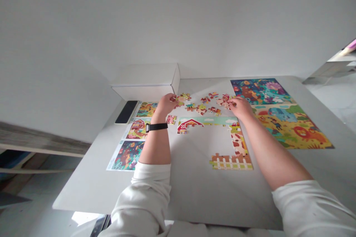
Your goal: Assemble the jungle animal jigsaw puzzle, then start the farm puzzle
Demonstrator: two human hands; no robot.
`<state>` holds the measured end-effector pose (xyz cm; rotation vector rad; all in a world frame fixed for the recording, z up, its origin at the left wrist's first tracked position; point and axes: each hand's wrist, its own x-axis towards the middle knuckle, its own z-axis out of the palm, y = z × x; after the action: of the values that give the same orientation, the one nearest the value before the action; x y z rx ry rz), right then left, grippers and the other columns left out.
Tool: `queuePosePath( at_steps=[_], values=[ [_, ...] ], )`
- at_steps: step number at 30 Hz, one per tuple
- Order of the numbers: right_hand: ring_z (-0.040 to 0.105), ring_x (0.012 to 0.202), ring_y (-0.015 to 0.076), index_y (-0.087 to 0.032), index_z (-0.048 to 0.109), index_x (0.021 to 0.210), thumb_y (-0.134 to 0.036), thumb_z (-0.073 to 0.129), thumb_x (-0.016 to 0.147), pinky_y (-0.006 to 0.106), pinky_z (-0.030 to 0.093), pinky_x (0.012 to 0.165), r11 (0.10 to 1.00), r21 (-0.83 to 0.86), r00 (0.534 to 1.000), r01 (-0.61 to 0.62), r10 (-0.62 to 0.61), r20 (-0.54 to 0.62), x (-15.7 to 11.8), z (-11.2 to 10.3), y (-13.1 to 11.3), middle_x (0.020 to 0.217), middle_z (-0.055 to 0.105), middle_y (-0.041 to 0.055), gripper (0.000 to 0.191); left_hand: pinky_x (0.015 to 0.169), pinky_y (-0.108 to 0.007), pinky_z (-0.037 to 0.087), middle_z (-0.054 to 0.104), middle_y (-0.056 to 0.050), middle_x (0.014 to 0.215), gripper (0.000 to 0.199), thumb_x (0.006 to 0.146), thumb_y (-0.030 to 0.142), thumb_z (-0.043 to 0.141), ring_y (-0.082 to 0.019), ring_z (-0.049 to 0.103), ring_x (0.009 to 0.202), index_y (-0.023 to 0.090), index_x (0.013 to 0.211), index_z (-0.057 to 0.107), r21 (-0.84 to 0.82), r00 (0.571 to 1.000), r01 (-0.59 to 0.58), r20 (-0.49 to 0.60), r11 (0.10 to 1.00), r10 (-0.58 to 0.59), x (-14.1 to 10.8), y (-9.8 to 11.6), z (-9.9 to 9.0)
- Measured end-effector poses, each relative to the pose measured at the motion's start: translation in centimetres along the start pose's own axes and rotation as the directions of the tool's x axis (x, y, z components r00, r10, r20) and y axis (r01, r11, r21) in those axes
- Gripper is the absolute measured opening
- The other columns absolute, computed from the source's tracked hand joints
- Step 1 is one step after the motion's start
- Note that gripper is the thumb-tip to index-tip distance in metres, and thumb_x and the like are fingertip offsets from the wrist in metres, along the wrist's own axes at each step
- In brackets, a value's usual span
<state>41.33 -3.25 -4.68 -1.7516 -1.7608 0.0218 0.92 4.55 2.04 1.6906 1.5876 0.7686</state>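
Observation:
My left hand (166, 104), with a black band on its wrist, is over the left end of a spread of loose jigsaw pieces (201, 109). Its fingers are curled in beside a few yellow-green pieces (184, 97); what they hold is hidden. At the right end of the spread, the fingers of my right hand (241, 108) are pinched on a puzzle piece (224, 102) among red and cream ones. Between my forearms lies a partly joined farm puzzle (241, 144), with a top strip, right side and lower right corner. A pink piece (171, 119) lies near my left wrist.
A white box (144, 90) stands against the wall at back left, with a dark phone (127, 112) in front. A picture sheet (129, 154) lies partly under my left forearm. Two joined pictures, a night forest (261, 92) and a lion scene (289, 126), lie at right.

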Motion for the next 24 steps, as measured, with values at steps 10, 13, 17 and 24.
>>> queuePosePath(
  at_steps=[10,13,17,24],
  values=[
    [0.077,0.105,0.0312,-0.024,0.088,0.103,-0.019,0.064,0.095,0.046,0.06,0.102,1.0,-0.006,1.0,0.002,-0.002,0.016,0.0,-0.1,0.0,0.111,0.084,0.0117,0.026,0.074,-0.024,0.063,0.078,-0.003,0.088,0.012,0.097,0.016,0.076,-0.015,0.082,0.076,0.017,0.103,0.066,-0.377,0.989,0.127,0.115,0.918,-0.089,-0.5,2.0,0.7],
    [0.076,0.106,0.0313,-0.023,0.088,0.104,-0.018,0.063,0.094,0.046,0.061,0.101,1.0,-0.031,1.0,0.002,-0.001,0.031,0.0,-0.1,-0.3,0.113,0.083,0.0122,0.027,0.075,-0.024,0.063,0.078,-0.003,0.086,0.014,0.098,0.023,0.078,-0.015,0.082,0.075,0.017,0.102,0.066,-0.406,0.989,0.132,0.116,0.904,-0.092,-0.6,2.4,0.9],
    [0.075,0.108,0.0315,-0.024,0.087,0.104,-0.019,0.061,0.095,0.046,0.061,0.099,0.998,-0.056,0.998,0.028,-0.026,0.051,-0.1,-0.2,-0.7,0.113,0.083,0.012,0.028,0.071,-0.021,0.059,0.078,-0.003,0.084,0.014,0.096,0.025,0.08,-0.015,0.08,0.075,0.018,0.101,0.07,-0.335,0.991,0.118,0.098,0.935,-0.091,-0.6,2.3,0.9],
    [0.075,0.108,0.0326,-0.024,0.087,0.1,-0.021,0.062,0.094,0.049,0.061,0.101,0.998,-0.029,0.998,0.051,-0.05,0.031,0.0,0.1,-0.1,0.109,0.083,0.0121,0.026,0.077,-0.03,0.057,0.08,-0.008,0.081,0.012,0.092,0.02,0.07,-0.024,0.078,0.083,0.02,0.096,0.081,0.29,0.998,0.028,0.042,0.957,-0.042,-0.9,0.4,-0.5]
  ],
)
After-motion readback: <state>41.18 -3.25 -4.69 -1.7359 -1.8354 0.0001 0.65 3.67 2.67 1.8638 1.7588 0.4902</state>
